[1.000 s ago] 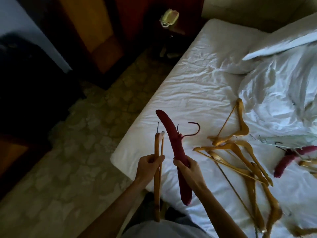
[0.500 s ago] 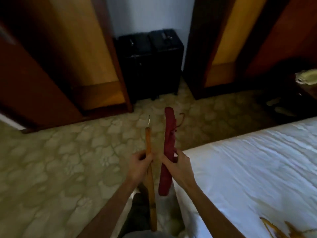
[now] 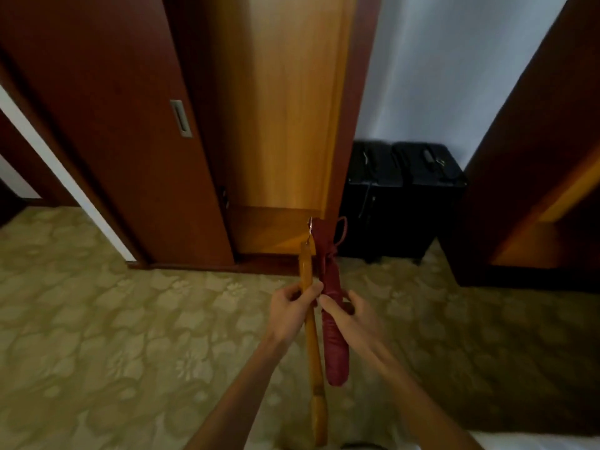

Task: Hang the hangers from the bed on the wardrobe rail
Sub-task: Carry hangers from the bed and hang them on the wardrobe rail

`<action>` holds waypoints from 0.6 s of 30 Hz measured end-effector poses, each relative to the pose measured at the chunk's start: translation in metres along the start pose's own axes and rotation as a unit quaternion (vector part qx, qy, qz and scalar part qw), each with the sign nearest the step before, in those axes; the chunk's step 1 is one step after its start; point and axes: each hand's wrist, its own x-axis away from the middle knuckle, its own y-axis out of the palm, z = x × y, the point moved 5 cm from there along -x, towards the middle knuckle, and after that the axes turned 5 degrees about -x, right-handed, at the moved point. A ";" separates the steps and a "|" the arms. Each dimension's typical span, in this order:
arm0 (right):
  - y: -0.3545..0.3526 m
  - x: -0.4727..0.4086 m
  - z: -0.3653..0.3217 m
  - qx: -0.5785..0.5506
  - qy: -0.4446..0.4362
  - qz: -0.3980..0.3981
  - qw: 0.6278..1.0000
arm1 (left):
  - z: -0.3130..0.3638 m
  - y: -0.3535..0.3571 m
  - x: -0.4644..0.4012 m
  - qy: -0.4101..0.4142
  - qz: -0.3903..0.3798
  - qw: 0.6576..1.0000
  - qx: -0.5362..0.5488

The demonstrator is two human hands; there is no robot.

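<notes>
My left hand [image 3: 290, 308] grips a wooden hanger [image 3: 312, 345] held edge-on, its metal hook pointing up toward the wardrobe. Right beside it, my right hand [image 3: 350, 315] holds a dark red padded hanger [image 3: 334, 349], also edge-on, with its red hook at the top. The two hangers nearly touch. Straight ahead stands the wardrobe [image 3: 282, 125], its sliding door [image 3: 107, 131] pushed left so a light wooden interior shows. No rail is in view. The bed is out of sight except a white sliver at the bottom right.
Two black suitcases [image 3: 402, 199] stand against the white wall right of the wardrobe. A second dark wooden cabinet [image 3: 535, 177] fills the right edge. Patterned carpet [image 3: 113, 336] covers the floor between me and the wardrobe.
The view has swung left from the bed to face the open wardrobe, which is now closer. Both hands keep their hangers, now held closer together.
</notes>
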 end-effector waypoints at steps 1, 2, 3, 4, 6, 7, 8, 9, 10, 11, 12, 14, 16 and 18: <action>0.005 -0.015 -0.009 0.003 -0.004 0.002 1.000 | 0.008 -0.006 -0.015 0.002 0.000 1.000 0.007; 0.010 -0.031 -0.017 0.007 -0.005 0.007 1.000 | 0.017 -0.012 -0.031 0.004 -0.001 1.000 0.011; 0.013 -0.045 -0.025 0.012 -0.007 0.011 1.000 | 0.026 -0.015 -0.045 0.005 -0.006 1.000 0.014; 0.017 -0.062 -0.034 0.016 -0.011 0.013 1.000 | 0.035 -0.019 -0.061 0.007 -0.012 1.000 0.019; 0.020 -0.097 -0.051 0.017 -0.018 0.019 1.000 | 0.051 -0.025 -0.094 0.006 -0.016 0.999 0.028; 0.021 -0.116 -0.059 0.015 -0.023 0.023 0.999 | 0.059 -0.028 -0.112 0.009 -0.014 0.999 0.032; 0.021 -0.132 -0.068 0.018 -0.029 0.026 0.999 | 0.068 -0.031 -0.127 0.013 -0.011 0.999 0.032; 0.021 -0.152 -0.080 0.020 -0.033 0.028 0.999 | 0.079 -0.034 -0.147 0.020 -0.010 0.999 0.031; 0.020 -0.172 -0.091 0.026 -0.036 0.030 0.999 | 0.090 -0.036 -0.167 0.024 -0.011 0.999 0.030; 0.019 -0.194 -0.103 0.031 -0.041 0.029 0.998 | 0.102 -0.036 -0.190 0.029 -0.013 0.999 0.030; 0.017 -0.218 -0.116 0.034 -0.047 0.026 0.998 | 0.117 -0.037 -0.215 0.031 -0.014 0.999 0.032; 0.012 -0.262 -0.146 0.040 -0.060 0.017 0.997 | 0.148 -0.040 -0.263 0.037 -0.018 0.999 0.036; 0.005 -0.310 -0.180 0.041 -0.077 0.010 0.996 | 0.183 -0.041 -0.315 0.058 -0.025 0.998 0.027; -0.003 -0.354 -0.218 0.052 -0.101 0.013 0.993 | 0.220 -0.043 -0.365 0.080 -0.023 0.996 0.014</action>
